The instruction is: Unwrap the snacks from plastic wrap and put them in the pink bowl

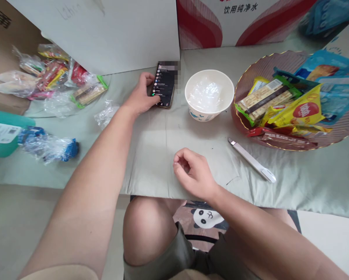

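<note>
My left hand [141, 96] reaches forward and grips a dark smartphone [164, 83] lying on the grey-green cloth [151, 163], thumb on its lit screen. My right hand [192, 171] rests on the cloth near the front edge, fingers curled loosely with nothing in them. A white paper bowl [209, 94] lined with clear plastic stands just right of the phone. A white flat utensil [252, 159] lies to the right of my right hand.
A reddish basket [250, 81] full of wrapped snacks sits at the right. Loose snack packets and plastic wrappers [54, 79] lie at the left, with a teal container [2, 132]. White and red cardboard boxes [104, 31] stand behind. My knees show below.
</note>
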Tool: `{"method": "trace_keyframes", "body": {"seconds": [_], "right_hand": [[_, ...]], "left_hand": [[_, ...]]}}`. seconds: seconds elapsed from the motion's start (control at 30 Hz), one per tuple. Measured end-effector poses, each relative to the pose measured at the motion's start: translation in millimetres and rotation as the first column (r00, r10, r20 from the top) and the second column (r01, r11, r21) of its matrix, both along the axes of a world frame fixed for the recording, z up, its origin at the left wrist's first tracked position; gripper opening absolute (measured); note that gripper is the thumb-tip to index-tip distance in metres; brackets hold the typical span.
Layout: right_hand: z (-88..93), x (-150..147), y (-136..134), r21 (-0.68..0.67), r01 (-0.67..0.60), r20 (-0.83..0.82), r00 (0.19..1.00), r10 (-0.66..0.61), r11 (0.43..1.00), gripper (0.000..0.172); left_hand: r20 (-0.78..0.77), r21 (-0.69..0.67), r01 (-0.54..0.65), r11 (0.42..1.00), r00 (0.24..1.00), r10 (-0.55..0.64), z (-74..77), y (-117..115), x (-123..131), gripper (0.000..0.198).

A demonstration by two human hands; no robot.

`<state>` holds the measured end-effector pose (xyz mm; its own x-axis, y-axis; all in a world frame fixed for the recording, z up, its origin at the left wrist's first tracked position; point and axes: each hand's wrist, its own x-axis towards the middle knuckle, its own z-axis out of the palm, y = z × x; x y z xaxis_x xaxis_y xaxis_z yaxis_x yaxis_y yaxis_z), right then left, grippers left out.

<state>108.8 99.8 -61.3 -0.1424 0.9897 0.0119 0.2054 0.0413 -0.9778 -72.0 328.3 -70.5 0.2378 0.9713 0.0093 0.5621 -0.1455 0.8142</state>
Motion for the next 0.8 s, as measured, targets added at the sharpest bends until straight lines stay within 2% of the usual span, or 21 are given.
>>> {"method": "trace_keyframes", "body": {"seconds": [0.2,0.43,0.57,0.8], "right_hand": [[-0.2,0,0,0.004,0.004,-0.002,1.0,-0.004,1.0,0.004],[1.0,0,1,-0.005,-0.002,0.005,1.0,0.002,1.0,0.003],[1.3,1,1,-0.014,-0.013,0.005,1.0,0.013,1.0,0.003],[0.6,4,0,-0.015,-0.008,-0.018,1.0,0.008,1.0,0.002]], "left_hand": [[0.014,0.019,-0.017,1.0,1.0,0.016,-6.1,5,-2,0.046],[0.21,-0.163,-0.097,0.982,0.969,0.131,-7.2,11,0,0.03],[0.168,-0.146,-0.089,0.985,0.979,0.114,-3.0,9,3,0.025],[0.129,-0.092,-0.08,0.993,0.987,0.091,2.1,4,8,0.031]]}}
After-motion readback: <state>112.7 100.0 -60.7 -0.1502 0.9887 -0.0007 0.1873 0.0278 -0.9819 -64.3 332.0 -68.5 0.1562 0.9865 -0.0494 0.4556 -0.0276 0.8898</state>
